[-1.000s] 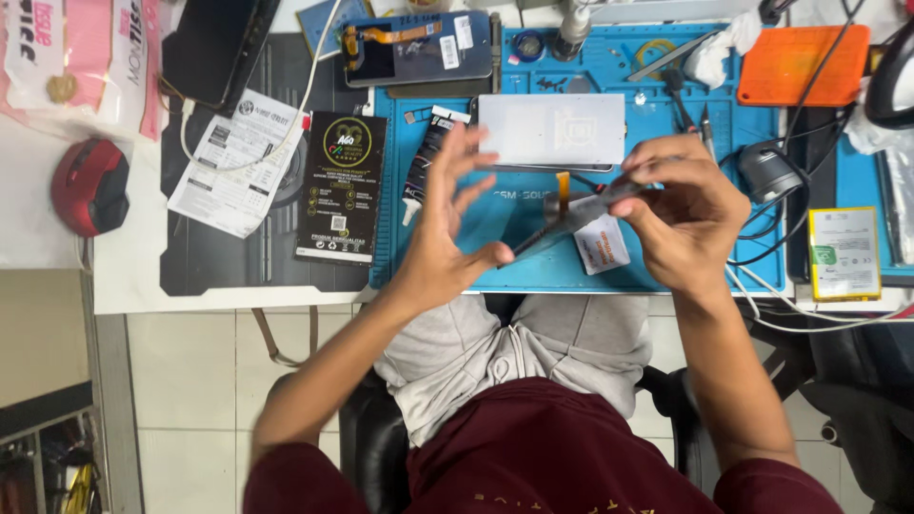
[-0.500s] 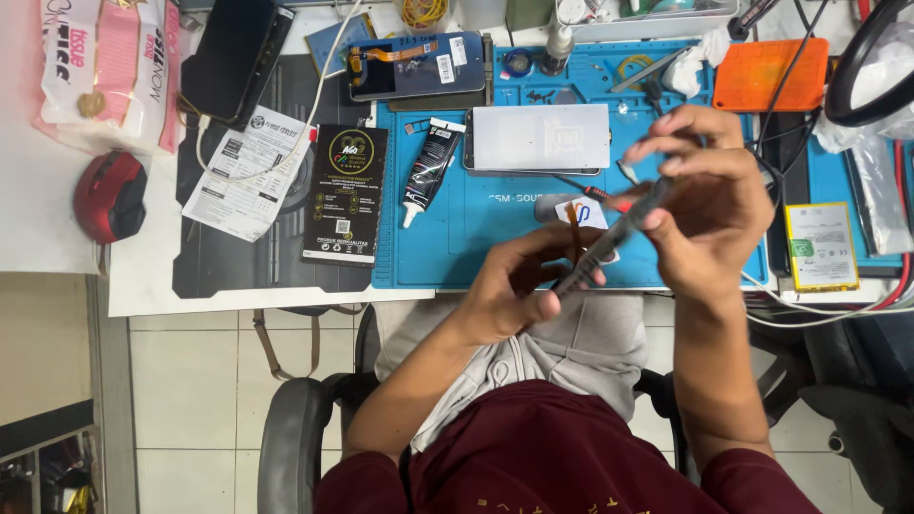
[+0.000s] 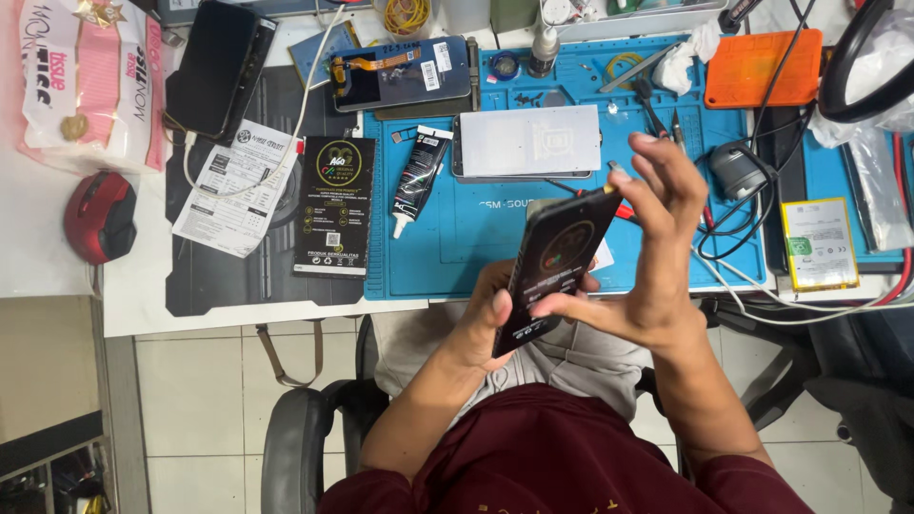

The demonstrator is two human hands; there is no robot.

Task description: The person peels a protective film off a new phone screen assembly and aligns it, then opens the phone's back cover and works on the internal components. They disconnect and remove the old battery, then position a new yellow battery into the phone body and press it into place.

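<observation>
Black flat packet (image 3: 552, 271), round emblem, held tilted between both hands over counter edge. Matching black packet (image 3: 333, 205) flat on dark mat, gold ring emblem. White printed leaflet (image 3: 233, 186) just left of it. Pink-white tissue pack (image 3: 90, 81) far left. Dark phone screen (image 3: 400, 74) with white labels, top centre. Yellow-edged white rectangular label (image 3: 819, 243) right.

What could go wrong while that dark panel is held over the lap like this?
The dark panel hangs past the table edge, pinched between the left hand and right hand; a slip would likely drop it to the floor. The right hand's fingers press its face, so smudges seem possible. The red-handled tool lies just behind and might be knocked.
</observation>
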